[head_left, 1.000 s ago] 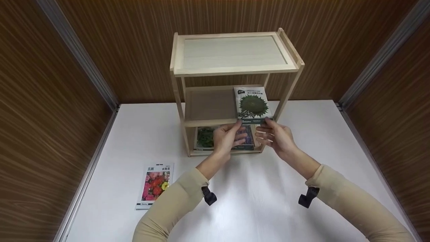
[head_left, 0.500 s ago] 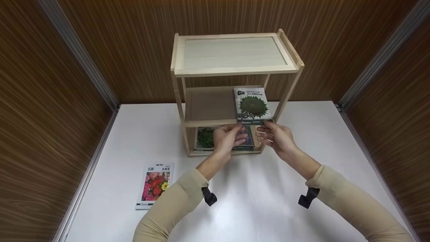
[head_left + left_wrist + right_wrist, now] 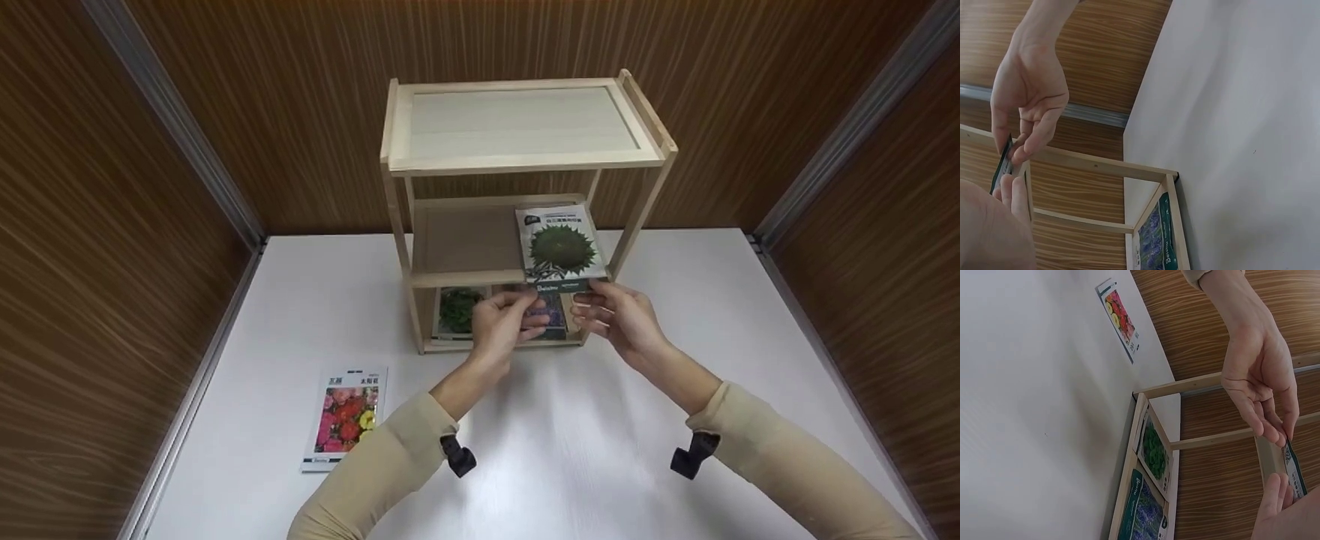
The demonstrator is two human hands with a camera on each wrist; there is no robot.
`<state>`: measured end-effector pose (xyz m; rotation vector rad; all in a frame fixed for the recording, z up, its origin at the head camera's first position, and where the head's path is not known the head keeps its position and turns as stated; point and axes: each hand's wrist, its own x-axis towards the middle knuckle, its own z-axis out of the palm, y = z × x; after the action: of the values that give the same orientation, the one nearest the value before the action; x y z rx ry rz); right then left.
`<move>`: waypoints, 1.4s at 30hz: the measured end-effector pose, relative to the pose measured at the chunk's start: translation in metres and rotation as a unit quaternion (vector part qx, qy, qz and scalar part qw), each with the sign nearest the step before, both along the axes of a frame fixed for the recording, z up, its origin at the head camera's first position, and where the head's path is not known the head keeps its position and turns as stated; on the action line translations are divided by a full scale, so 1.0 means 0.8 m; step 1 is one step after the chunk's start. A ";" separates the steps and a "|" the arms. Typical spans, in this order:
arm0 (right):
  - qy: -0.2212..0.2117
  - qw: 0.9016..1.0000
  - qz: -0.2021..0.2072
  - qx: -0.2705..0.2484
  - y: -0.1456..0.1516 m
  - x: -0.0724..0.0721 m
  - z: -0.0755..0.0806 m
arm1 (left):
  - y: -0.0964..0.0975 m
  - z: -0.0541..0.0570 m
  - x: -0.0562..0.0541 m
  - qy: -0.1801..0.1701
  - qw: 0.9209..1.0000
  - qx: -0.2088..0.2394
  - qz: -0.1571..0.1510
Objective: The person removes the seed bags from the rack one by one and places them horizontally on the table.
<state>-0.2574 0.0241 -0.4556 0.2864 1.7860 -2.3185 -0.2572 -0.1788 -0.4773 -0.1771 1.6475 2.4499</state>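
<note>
A seed packet with a green sunflower head (image 3: 562, 247) lies at the right side of the wooden rack's middle shelf (image 3: 469, 240), its lower edge jutting past the front rail. My left hand (image 3: 501, 326) pinches its lower left corner between thumb and fingers. At the lower right corner my right hand (image 3: 628, 321) pinches it the same way. Seen edge-on in the right wrist view, the thin packet (image 3: 1294, 469) spans between both hands. Below, on the bottom shelf, are a green-leaf packet (image 3: 456, 311) and a purple-flower packet (image 3: 1145, 514), partly hidden by my left hand in the head view.
A packet with red, pink and yellow flowers (image 3: 349, 416) lies on the white table (image 3: 570, 465) at the left, partly behind my left sleeve. The rack's top panel (image 3: 525, 124) overhangs the middle shelf. Brown wood-grain walls (image 3: 885, 247) enclose the table.
The sunflower packet has slid slightly toward me and a little left, both hands moving with it. The whole head view has also shifted slightly.
</note>
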 end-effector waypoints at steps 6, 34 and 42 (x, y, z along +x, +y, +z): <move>-0.010 1.000 0.008 -0.016 0.002 -0.002 0.002 | -0.007 0.000 0.008 -0.003 1.000 -0.001 -0.001; -0.037 0.999 0.010 0.033 0.004 -0.015 0.003 | -0.018 -0.021 0.040 -0.014 1.000 0.016 0.002; -0.031 0.999 0.018 0.041 0.004 -0.014 0.003 | -0.023 -0.012 0.030 -0.038 0.999 0.023 -0.010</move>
<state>-0.2684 0.0275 -0.4529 0.3319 1.8444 -2.1908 -0.2334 -0.1970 -0.4869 -0.2434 1.5538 2.4312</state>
